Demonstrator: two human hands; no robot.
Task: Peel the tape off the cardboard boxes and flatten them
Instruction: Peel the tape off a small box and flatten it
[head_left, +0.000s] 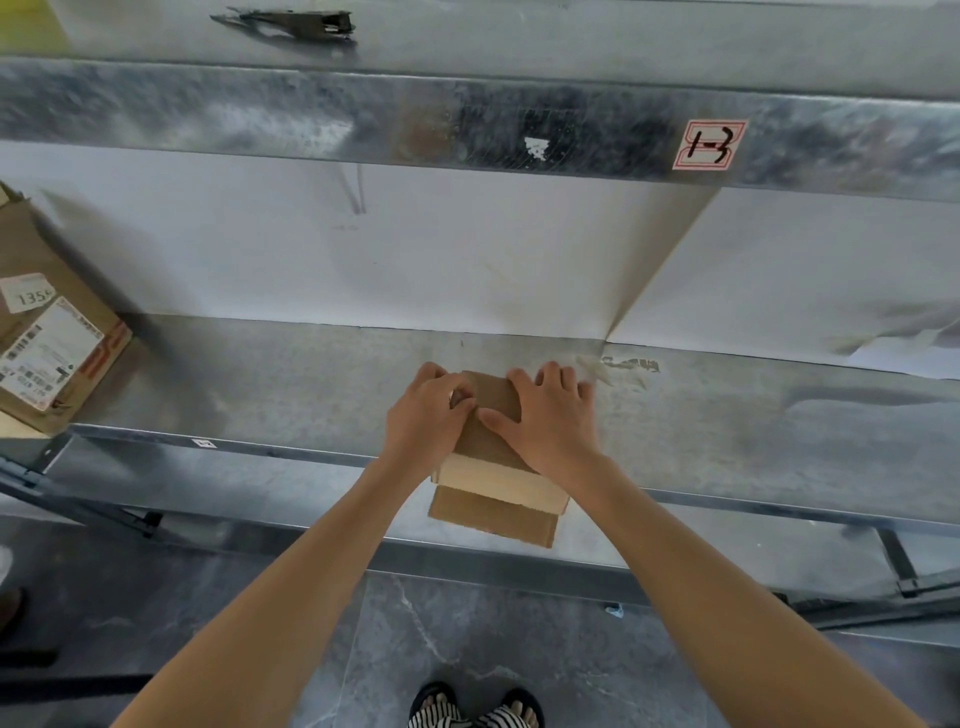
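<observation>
Cardboard box (491, 402) lies beneath both hands' fingers (553, 379).

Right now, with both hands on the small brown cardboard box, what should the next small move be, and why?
Probably peel the left hand backward: its fingers seem to pinch a pale strip, likely tape, atop the small brown cardboard box, while the right hand lies flat on that box, steadying it.

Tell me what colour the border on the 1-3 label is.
Red, around the white label, seen best in the head view.
</observation>
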